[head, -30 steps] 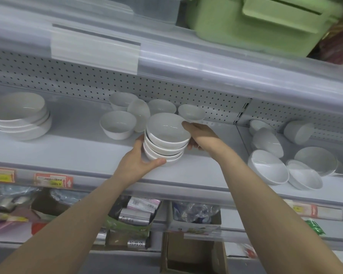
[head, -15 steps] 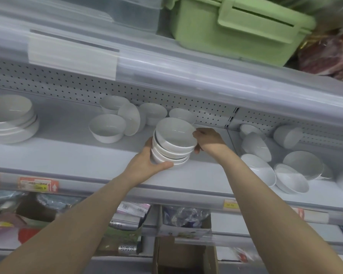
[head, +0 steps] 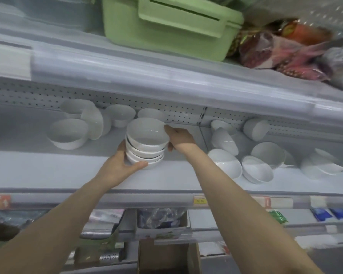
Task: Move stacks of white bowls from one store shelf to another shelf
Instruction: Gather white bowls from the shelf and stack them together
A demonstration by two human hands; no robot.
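The pale grey store shelf (head: 48, 175) has a perforated back panel (head: 38, 95) and a front price-label strip (head: 200, 200). Left group of round white bowls (head: 68, 133): one upright, one leaning on edge. Right group of white bowls (head: 225, 165): several tipped sideways.

Label (head: 200, 200) blurred, left hand (head: 117, 167) fingers behind bowl stack (head: 147, 143)

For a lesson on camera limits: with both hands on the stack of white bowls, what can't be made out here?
Head view:
right hand: fingertips hidden behind the bowl stack.
Stack resting or lifted: base partly behind the left hand.
yellow price tag: print blurred.
green container: cut off by top edge.
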